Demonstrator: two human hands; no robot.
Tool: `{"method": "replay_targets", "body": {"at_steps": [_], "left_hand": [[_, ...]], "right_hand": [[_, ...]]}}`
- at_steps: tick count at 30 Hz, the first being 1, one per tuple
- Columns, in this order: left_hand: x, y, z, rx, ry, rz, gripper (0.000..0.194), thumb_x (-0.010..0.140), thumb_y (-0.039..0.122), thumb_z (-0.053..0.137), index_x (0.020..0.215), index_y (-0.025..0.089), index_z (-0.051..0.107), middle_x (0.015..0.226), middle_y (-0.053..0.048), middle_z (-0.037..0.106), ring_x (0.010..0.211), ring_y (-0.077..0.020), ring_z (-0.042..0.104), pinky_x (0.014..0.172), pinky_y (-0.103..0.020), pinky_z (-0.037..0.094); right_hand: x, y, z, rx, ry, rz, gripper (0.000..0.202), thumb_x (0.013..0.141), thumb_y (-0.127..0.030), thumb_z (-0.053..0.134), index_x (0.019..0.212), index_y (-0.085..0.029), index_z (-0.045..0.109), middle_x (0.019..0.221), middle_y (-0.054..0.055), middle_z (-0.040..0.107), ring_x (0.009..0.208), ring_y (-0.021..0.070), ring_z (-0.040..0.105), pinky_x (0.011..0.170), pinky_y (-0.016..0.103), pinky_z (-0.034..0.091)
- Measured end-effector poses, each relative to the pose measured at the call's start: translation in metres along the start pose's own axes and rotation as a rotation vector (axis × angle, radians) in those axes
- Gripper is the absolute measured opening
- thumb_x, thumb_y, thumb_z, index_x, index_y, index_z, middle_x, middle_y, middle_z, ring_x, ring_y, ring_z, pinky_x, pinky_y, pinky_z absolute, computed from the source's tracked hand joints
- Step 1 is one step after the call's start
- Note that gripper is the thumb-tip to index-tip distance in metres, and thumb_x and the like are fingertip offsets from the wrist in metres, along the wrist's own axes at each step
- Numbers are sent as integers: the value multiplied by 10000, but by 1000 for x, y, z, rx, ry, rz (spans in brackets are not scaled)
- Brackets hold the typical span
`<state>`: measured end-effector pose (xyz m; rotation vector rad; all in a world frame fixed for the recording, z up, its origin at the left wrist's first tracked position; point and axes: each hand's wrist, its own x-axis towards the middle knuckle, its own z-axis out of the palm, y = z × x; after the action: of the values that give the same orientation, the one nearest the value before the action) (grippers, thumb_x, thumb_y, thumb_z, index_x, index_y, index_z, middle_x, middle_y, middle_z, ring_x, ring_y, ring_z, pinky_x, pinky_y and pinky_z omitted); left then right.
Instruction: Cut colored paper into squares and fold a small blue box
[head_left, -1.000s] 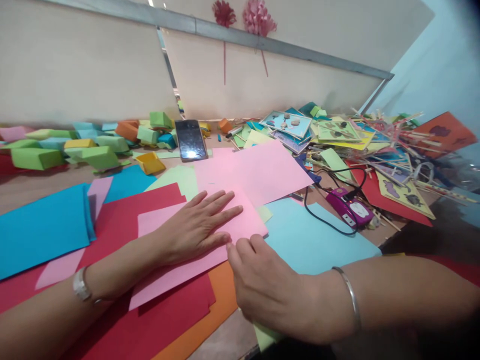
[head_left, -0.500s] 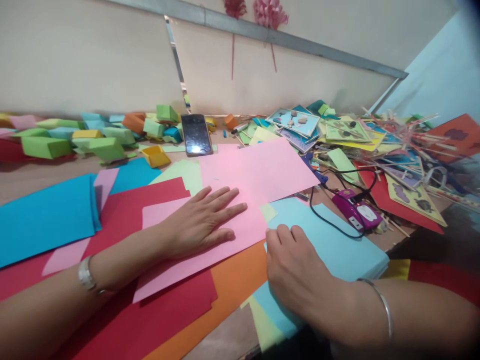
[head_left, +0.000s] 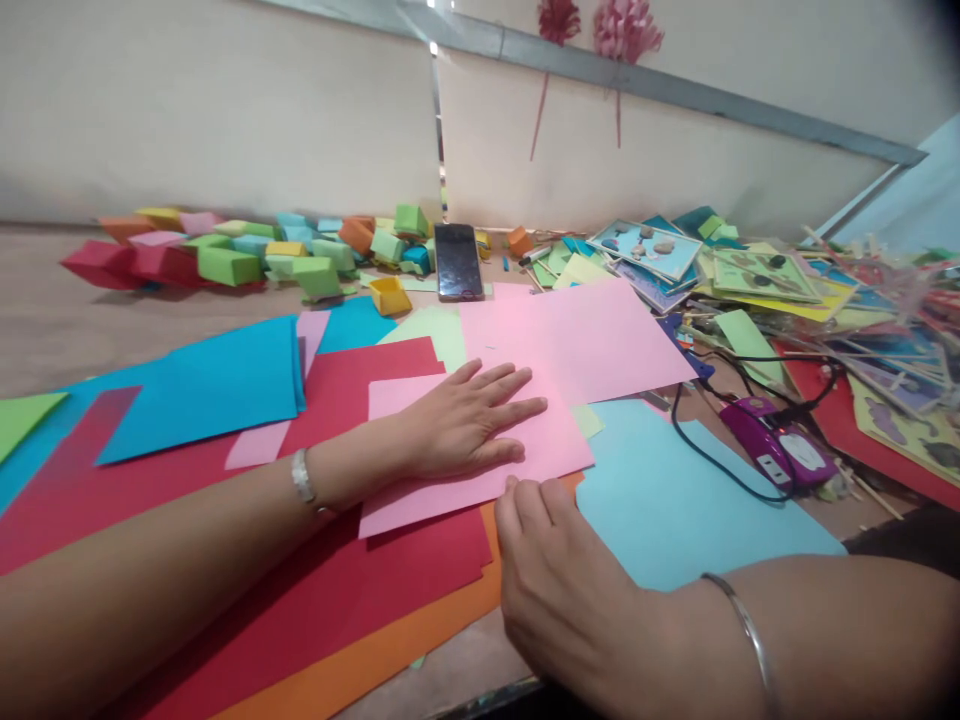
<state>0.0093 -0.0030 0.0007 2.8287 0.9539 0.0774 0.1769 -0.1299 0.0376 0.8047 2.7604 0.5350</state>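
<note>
My left hand (head_left: 465,425) lies flat with its fingers apart on a pink paper sheet (head_left: 566,445). More pink paper (head_left: 611,340) stretches beyond the fingertips. Close to the near edge of the pink sheet is my right hand (head_left: 562,575), its fingers curled together and turned down. Whatever its fingertips hold, if anything, is hidden. Light blue paper (head_left: 682,510) spreads to the right of this hand. Red paper (head_left: 405,590) and orange paper (head_left: 360,665) lie under and in front of the pink sheet.
Blue sheets (head_left: 217,385) lie at left. Small folded paper boxes (head_left: 229,265) line the back beside a phone (head_left: 458,262). At right are a purple power strip (head_left: 780,445) with a black cable (head_left: 701,460), a blue glue gun (head_left: 686,350) and a heap of picture cards (head_left: 765,275).
The view has swung left, shifting everything rightward. My right hand has moved from the light blue paper's edge to the pink sheet's near edge. My left hand stays flat on the pink paper.
</note>
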Motion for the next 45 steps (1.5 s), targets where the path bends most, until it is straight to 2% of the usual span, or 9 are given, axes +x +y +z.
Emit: {"method": "replay_targets", "body": {"at_steps": [10, 15, 19, 26, 33, 36, 39, 42, 45], "left_hand": [[1, 3, -5, 5, -32, -12, 689, 989, 667, 272, 1574, 302, 291, 1686, -107, 148, 1547, -326, 151, 1217, -556, 105], [1, 5, -8, 0, -43, -14, 668, 998, 636, 313, 1571, 291, 299, 1685, -115, 141, 1550, -319, 141, 1219, -560, 112], [0, 6, -9, -10, -46, -14, 667, 1002, 627, 314, 1570, 279, 305, 1686, -119, 137, 1551, -315, 136, 1223, -551, 110], [1, 5, -7, 15, -1, 4, 663, 995, 635, 322, 1556, 281, 343, 1680, -112, 198, 1538, -315, 195, 1218, -532, 138], [-2, 8, -11, -10, -1, -2, 652, 1003, 598, 362, 1557, 253, 350, 1672, -132, 219, 1539, -337, 182, 1224, -535, 130], [-3, 8, -11, -10, 18, 4, 643, 1003, 595, 368, 1551, 259, 362, 1669, -117, 235, 1537, -332, 194, 1224, -536, 145], [-2, 8, -11, -4, 20, 5, 637, 1001, 594, 371, 1548, 267, 366, 1669, -102, 239, 1533, -331, 208, 1222, -539, 154], [-1, 7, -10, 5, 11, 6, 647, 1000, 606, 354, 1553, 271, 355, 1674, -106, 219, 1535, -330, 203, 1222, -537, 149], [0, 7, -11, 20, -11, -4, 659, 997, 619, 341, 1559, 275, 341, 1676, -112, 209, 1538, -325, 193, 1221, -532, 143]], "right_hand": [[9, -14, 8, 57, 171, -26, 138, 712, -174, 646, 738, -152, 780, 850, 153, 672, 757, 269, 532, 654, 398, 403], [11, -21, 13, 0, 291, 12, 132, 673, -230, 654, 692, -153, 759, 838, 161, 669, 792, 297, 524, 749, 451, 397], [15, -24, 13, -25, 311, 10, 190, 712, -279, 643, 771, -151, 771, 920, 180, 681, 867, 315, 520, 824, 480, 380], [28, -30, 11, 30, 326, -64, 224, 728, -306, 624, 767, -136, 765, 870, 191, 668, 777, 293, 485, 729, 460, 352], [40, -33, 1, 52, 317, -171, 223, 768, -274, 619, 816, -122, 775, 898, 192, 668, 795, 302, 516, 716, 448, 355], [50, -35, -7, 91, 265, -225, 186, 788, -261, 617, 770, -131, 749, 805, 154, 634, 745, 275, 504, 673, 421, 362], [62, -48, -12, 165, 220, -284, 177, 831, -243, 599, 775, -130, 723, 784, 138, 620, 689, 240, 476, 620, 388, 352], [67, -71, -7, 247, 307, -314, 220, 913, -241, 532, 908, -111, 710, 800, 139, 645, 649, 214, 454, 595, 373, 356], [61, -83, 0, 205, 443, -309, 268, 957, -213, 492, 1054, -71, 698, 713, 96, 629, 647, 210, 472, 599, 367, 357]]}}
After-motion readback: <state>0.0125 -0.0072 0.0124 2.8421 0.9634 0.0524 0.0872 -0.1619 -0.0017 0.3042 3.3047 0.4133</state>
